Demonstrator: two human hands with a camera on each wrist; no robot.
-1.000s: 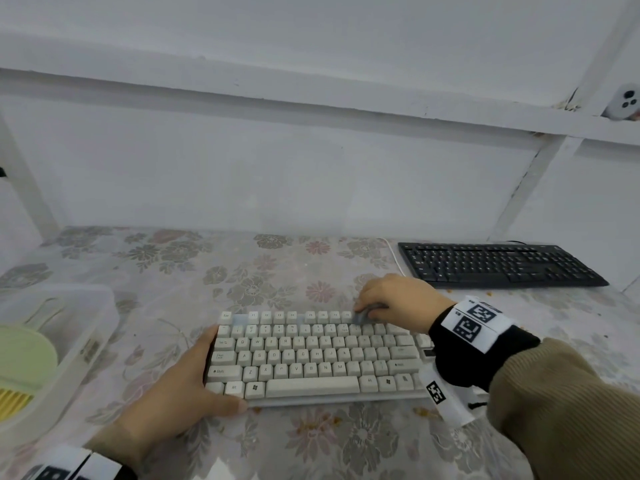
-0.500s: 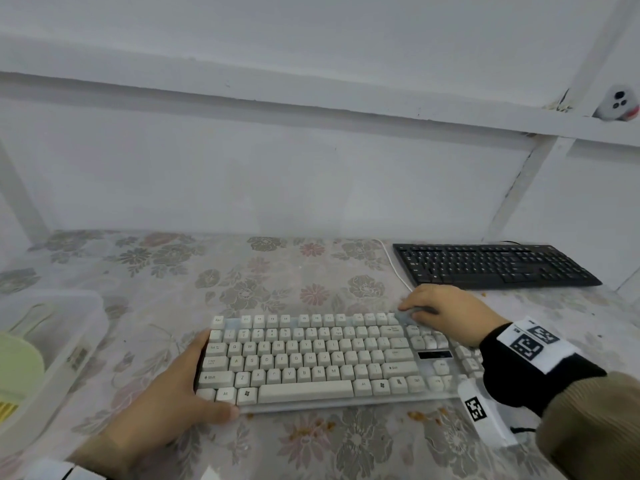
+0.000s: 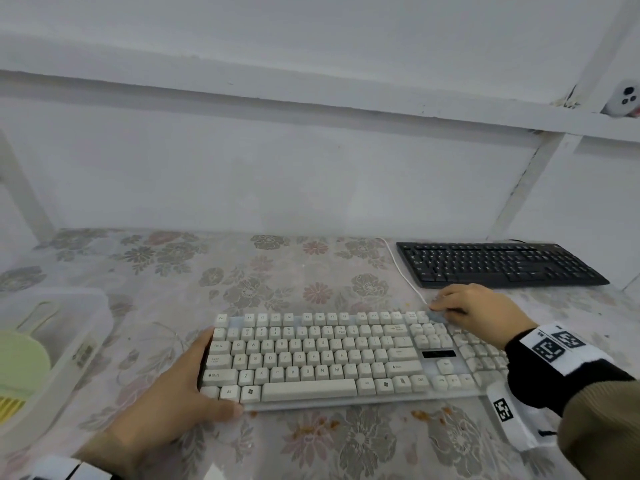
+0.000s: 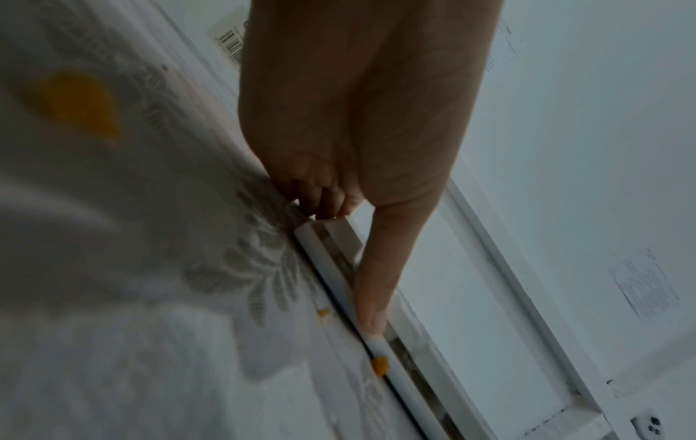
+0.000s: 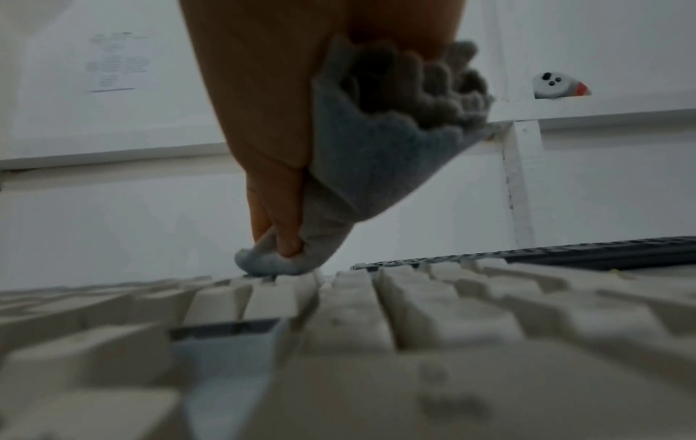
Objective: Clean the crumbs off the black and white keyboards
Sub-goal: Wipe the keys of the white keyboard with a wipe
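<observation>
The white keyboard carries readable legends: Esc at its far left corner, letter rows Q W E R T, A S D F G H J, Z X C V B N M, Shift, Alt, Ctrl and a Windows logo key. Square black-and-white coded markers sit on the bands at both wrists. A barcode sticker shows on the clear plastic bin at 9 o'clock; its print is too small to read, as are the papers on the wall in the wrist views.

The white keyboard lies at the centre of the flowered table cover, its long axis running from 9 to 3 o'clock, space bar toward the person. The black keyboard lies at 2 o'clock, well apart, long axis nearly parallel, slightly skewed.

The left hand clasps the white keyboard's left end: the thumb lies along the near edge by the Ctrl key, and the left wrist view shows the other fingers curled at the corner.

The right hand sits at the keyboard's far edge, toward 1 o'clock, fingers curled around a grey cloth. In the right wrist view the fingertips pinch a fold of the cloth and press it onto the top row of keys.

Orange crumbs lie on the cover just in front of the keyboard, at 5 to 6 o'clock. A green dustpan lies in the bin.
</observation>
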